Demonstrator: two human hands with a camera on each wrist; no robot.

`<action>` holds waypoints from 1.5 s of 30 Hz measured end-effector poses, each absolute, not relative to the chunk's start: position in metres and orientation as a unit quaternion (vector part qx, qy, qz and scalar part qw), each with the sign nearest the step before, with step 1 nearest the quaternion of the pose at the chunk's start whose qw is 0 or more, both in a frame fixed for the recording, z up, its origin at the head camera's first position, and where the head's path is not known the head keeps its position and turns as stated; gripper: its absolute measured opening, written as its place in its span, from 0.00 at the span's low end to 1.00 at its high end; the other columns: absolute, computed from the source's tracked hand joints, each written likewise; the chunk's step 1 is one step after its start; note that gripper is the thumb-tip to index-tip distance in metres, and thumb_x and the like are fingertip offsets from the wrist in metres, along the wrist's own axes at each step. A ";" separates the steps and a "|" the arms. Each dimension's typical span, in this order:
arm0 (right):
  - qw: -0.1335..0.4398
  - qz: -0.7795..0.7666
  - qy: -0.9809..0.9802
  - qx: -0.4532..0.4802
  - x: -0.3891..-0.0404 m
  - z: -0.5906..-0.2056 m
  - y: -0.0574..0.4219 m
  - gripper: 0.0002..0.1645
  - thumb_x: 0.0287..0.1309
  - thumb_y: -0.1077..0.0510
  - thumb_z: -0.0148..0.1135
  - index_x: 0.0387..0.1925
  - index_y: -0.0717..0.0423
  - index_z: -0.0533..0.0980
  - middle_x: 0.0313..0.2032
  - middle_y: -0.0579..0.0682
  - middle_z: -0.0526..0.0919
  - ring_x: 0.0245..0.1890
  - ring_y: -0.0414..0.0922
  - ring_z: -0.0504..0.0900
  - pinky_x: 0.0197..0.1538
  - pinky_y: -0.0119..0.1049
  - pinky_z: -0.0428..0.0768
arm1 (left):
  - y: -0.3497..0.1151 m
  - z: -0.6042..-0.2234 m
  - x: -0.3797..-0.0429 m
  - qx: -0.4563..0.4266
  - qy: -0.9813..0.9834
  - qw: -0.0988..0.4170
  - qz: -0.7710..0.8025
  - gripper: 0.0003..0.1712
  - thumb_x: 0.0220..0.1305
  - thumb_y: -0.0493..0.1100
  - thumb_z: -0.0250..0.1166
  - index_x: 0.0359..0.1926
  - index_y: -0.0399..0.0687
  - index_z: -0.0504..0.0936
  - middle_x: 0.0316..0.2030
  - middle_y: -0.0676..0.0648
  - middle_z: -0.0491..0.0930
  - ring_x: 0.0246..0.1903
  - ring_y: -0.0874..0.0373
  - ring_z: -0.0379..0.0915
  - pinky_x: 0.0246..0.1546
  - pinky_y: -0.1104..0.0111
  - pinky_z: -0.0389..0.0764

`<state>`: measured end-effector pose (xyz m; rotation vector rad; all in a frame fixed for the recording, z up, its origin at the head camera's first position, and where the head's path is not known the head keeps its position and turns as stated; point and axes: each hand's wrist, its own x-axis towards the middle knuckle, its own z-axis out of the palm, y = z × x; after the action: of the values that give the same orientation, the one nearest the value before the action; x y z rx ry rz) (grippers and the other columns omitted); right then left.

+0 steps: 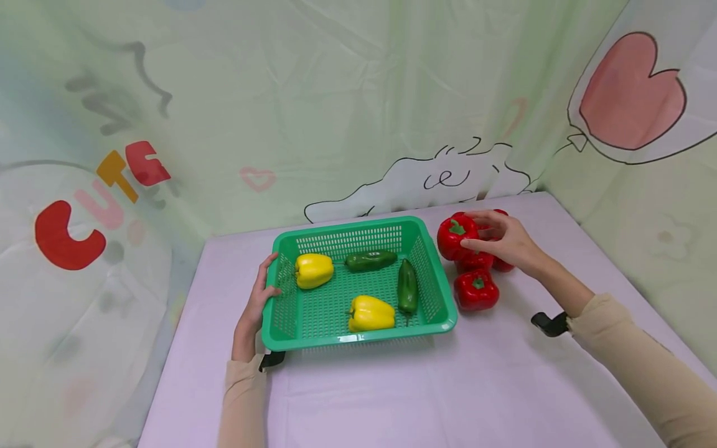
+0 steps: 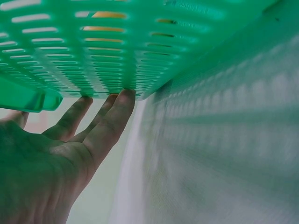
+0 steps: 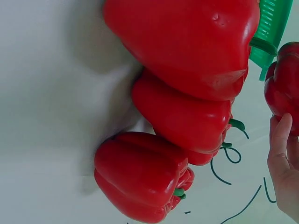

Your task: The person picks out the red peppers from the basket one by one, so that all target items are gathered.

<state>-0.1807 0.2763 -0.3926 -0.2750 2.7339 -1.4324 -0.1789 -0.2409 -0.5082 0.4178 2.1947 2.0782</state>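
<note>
A green plastic basket (image 1: 442,292) holds two yellow bell peppers (image 1: 313,271) and two long green peppers (image 1: 407,283). My left hand (image 1: 257,302) grips its left rim, thumb over the edge; in the left wrist view the fingers (image 2: 105,128) touch the slotted plastic from outside. The basket's underside shows there, raised off the table at least in part. To the right of the basket, my right hand (image 1: 504,239) holds a red bell pepper (image 1: 455,235) between thumb and fingers, above other red bell peppers (image 1: 476,291). The right wrist view shows the held pepper (image 3: 286,79) only partly.
Several red bell peppers (image 3: 140,177) lie clustered on the pale lilac tablecloth (image 1: 370,398), close to the basket's right side. Printed curtains (image 1: 358,112) hang behind the table and at both sides. A black strap mount (image 1: 550,324) sits at my right wrist.
</note>
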 end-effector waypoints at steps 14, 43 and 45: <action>0.013 -0.448 0.889 -0.089 -0.171 -0.396 0.287 0.41 0.59 0.47 0.66 0.70 0.56 0.64 0.60 0.62 0.72 0.55 0.60 0.73 0.43 0.35 0.78 | -0.241 -0.508 -0.178 0.142 0.717 0.048 0.680 0.47 0.56 0.30 0.45 0.77 0.51 0.45 0.76 0.41 0.41 0.64 0.38 0.53 0.52 0.56 0.69; 0.000 -0.454 0.889 -0.051 -0.153 -0.409 0.313 0.41 0.61 0.50 0.65 0.71 0.56 0.62 0.63 0.62 0.68 0.55 0.58 0.70 0.37 0.30 0.79 | -0.241 -0.511 -0.176 0.141 0.721 0.043 0.677 0.47 0.55 0.31 0.46 0.77 0.50 0.46 0.76 0.39 0.42 0.63 0.39 0.53 0.51 0.60 0.68; -0.002 -0.454 0.890 -0.050 -0.152 -0.408 0.315 0.41 0.61 0.50 0.65 0.71 0.56 0.62 0.63 0.61 0.68 0.54 0.56 0.70 0.37 0.31 0.79 | -0.241 -0.510 -0.177 0.139 0.724 0.039 0.674 0.47 0.55 0.31 0.46 0.77 0.51 0.46 0.76 0.40 0.42 0.63 0.39 0.53 0.51 0.58 0.68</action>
<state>-0.1521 0.3148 -0.4084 -0.1559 2.7987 -1.4263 -0.1774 -0.2411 -0.5103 0.4270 2.2200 2.0664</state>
